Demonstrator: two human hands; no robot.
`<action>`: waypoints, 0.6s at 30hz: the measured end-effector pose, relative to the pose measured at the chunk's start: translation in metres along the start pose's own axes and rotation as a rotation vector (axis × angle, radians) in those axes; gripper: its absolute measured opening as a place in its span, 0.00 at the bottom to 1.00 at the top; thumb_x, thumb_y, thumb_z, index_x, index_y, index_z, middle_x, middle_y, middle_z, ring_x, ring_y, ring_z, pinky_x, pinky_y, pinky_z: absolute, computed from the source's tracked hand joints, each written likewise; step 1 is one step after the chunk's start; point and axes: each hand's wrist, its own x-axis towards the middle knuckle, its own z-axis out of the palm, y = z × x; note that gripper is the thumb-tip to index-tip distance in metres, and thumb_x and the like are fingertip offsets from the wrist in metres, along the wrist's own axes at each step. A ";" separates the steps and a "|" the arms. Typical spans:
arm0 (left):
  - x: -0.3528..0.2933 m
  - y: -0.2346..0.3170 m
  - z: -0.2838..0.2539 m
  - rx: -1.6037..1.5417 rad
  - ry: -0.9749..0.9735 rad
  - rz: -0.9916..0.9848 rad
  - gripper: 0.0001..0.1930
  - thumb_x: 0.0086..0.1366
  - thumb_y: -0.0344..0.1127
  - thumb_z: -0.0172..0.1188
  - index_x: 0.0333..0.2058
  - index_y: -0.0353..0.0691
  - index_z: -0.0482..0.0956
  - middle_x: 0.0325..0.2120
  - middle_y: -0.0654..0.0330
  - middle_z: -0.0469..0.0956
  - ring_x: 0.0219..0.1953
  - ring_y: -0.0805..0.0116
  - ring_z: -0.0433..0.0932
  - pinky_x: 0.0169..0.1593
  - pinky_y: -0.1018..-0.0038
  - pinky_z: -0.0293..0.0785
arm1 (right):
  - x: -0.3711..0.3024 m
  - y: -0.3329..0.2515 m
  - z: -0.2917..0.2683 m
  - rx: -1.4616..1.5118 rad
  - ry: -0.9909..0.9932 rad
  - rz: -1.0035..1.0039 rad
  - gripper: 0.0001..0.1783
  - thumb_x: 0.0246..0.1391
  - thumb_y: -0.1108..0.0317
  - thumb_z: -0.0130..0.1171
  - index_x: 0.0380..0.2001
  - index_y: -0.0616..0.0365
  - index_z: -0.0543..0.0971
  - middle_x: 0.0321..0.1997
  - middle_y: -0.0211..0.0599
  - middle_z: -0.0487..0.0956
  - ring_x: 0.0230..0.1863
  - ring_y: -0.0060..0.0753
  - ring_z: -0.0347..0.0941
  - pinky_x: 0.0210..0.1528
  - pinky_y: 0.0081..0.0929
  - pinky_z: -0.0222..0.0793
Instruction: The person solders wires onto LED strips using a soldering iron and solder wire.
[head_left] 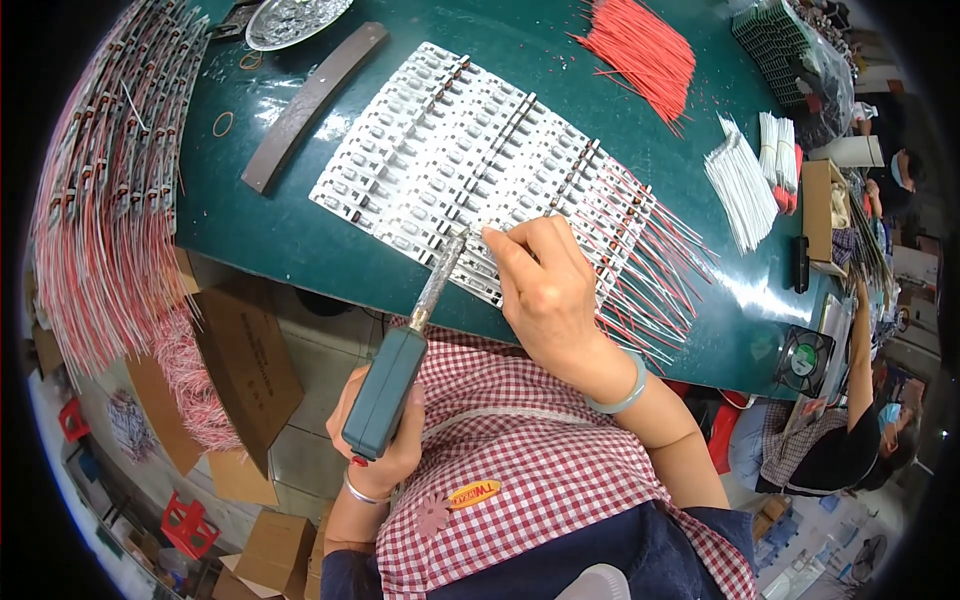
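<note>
My left hand is wrapped round the green handle of a soldering iron. Its metal barrel points up and away, and the tip rests at or just above the near edge of a panel of white modules set in rows. My right hand hovers over the same panel, thumb and forefinger pinched close beside the iron's tip. What those fingers hold, if anything, is too small to make out. Red and white wires fan out from the panel's right end.
A dark curved bar and a metal dish lie beyond the panel on the green table. Red wires and white wires are bundled at right. Wired strips hang over the left edge; a small fan stands right.
</note>
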 end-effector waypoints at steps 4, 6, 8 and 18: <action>0.002 0.001 0.002 0.028 -0.021 0.010 0.10 0.52 0.19 0.66 0.36 0.27 0.81 0.33 0.49 0.82 0.30 0.58 0.82 0.34 0.72 0.78 | -0.001 0.001 0.000 0.009 -0.005 -0.004 0.18 0.40 0.82 0.61 0.39 0.64 0.83 0.30 0.35 0.73 0.34 0.36 0.71 0.29 0.30 0.70; 0.003 0.001 0.001 0.066 -0.031 0.034 0.10 0.52 0.19 0.66 0.36 0.27 0.81 0.33 0.50 0.82 0.30 0.58 0.82 0.34 0.72 0.78 | -0.001 0.001 0.000 0.007 -0.007 -0.006 0.18 0.39 0.82 0.61 0.38 0.64 0.83 0.31 0.35 0.73 0.34 0.36 0.71 0.29 0.30 0.70; 0.004 0.001 0.001 0.107 -0.042 0.056 0.10 0.52 0.19 0.66 0.35 0.27 0.81 0.33 0.50 0.81 0.30 0.58 0.82 0.33 0.72 0.78 | -0.001 0.002 0.001 0.006 -0.004 -0.007 0.18 0.39 0.82 0.61 0.38 0.64 0.83 0.31 0.35 0.73 0.34 0.36 0.71 0.28 0.30 0.70; -0.015 -0.007 0.000 -0.009 0.045 -0.125 0.10 0.56 0.21 0.66 0.39 0.28 0.81 0.33 0.50 0.81 0.30 0.58 0.82 0.34 0.72 0.77 | -0.001 0.002 0.005 -0.001 0.010 -0.015 0.17 0.38 0.80 0.61 0.37 0.65 0.83 0.29 0.34 0.71 0.33 0.35 0.70 0.26 0.28 0.70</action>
